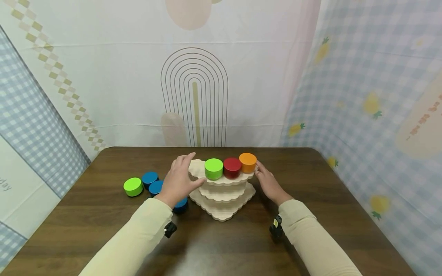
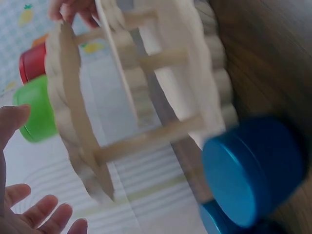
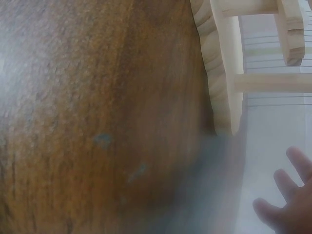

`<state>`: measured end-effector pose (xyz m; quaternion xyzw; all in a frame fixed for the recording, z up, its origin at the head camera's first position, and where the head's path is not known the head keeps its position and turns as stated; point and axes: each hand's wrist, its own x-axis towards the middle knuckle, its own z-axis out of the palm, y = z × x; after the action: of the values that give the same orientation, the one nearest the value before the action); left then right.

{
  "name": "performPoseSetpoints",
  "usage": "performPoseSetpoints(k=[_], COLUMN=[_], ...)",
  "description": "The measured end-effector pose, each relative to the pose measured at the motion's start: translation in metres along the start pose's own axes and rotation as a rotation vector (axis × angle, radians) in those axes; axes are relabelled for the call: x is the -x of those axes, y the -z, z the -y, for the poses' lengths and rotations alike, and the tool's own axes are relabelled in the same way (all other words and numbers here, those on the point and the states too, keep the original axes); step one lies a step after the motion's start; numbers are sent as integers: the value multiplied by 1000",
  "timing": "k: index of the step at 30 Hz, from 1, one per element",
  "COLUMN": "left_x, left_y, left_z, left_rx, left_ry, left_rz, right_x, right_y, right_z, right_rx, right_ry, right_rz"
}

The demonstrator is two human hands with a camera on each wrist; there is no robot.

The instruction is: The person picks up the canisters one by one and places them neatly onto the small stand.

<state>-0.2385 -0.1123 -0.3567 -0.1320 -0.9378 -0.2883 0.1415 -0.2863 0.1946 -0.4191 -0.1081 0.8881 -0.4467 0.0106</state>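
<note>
Our left grip (image 1: pixel 180 179) fingers spread apart | right grip (image 1: pixel 271 184) at tiered wooden stand (image 1: pixel 221 211), clamped? we can't tell | one bump could topple our orange cylinder (image 1: pixel 248 165)!

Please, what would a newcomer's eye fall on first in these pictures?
Probably the bright green cylinder, red cylinder and orange cylinder, side by side atop the pale tiered stand. Next, the left hand and right hand, at the stand's two ends. Then the blue cylinders on the dark table, left of the stand.
</note>
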Motion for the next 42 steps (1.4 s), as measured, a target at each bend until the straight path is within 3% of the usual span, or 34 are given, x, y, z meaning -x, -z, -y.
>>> performPoseSetpoints(k=[6,19,24,42], left_x=[5,9,13,25], left_y=[8,24,28,46], left_z=[22,68,87,143], left_rx=[-49,-122,-145,-224], left_ry=[-9,50,93,233], left_rz=[-37,-69,-60,-41], right_x=[-1,-1,-2,-1], right_y=[0,-1,-1,1], right_z=[-1,-1,-3,-2], right_rx=[0,6,-5,2], right_ry=[-2,46,15,41], right_rz=[-2,-28,-17,0])
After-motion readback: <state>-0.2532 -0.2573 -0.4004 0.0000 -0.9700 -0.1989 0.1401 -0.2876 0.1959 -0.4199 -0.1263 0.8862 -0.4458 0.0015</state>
